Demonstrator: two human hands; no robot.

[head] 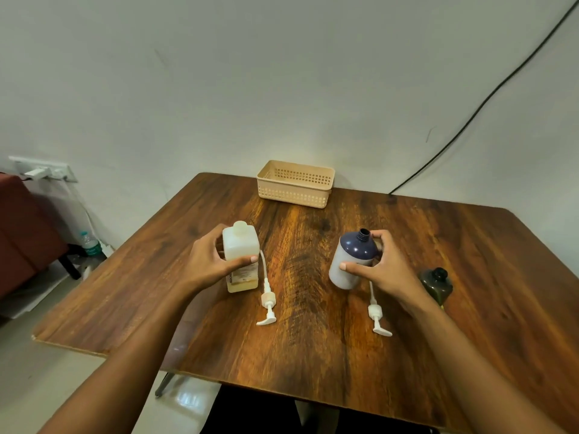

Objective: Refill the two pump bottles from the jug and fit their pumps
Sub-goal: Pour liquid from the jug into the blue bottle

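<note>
My left hand [213,261] grips a square translucent white bottle [240,245] standing upright on the wooden table [313,339], with a little yellowish liquid at its bottom. My right hand [380,269] holds a round grey bottle [355,260] with a dark blue shoulder and open neck, tilted slightly. Two white pumps lie flat on the table: one pump [267,303] just right of the white bottle, the other pump [377,314] below the grey bottle. A dark brown jug [437,285] with a black cap stands to the right, partly behind my right wrist.
A beige perforated basket [296,184] sits at the table's far edge by the wall. A black cable [470,120] runs down the wall to the table's back right. A red-brown seat [28,233] and a water bottle [89,244] are on the floor at the left.
</note>
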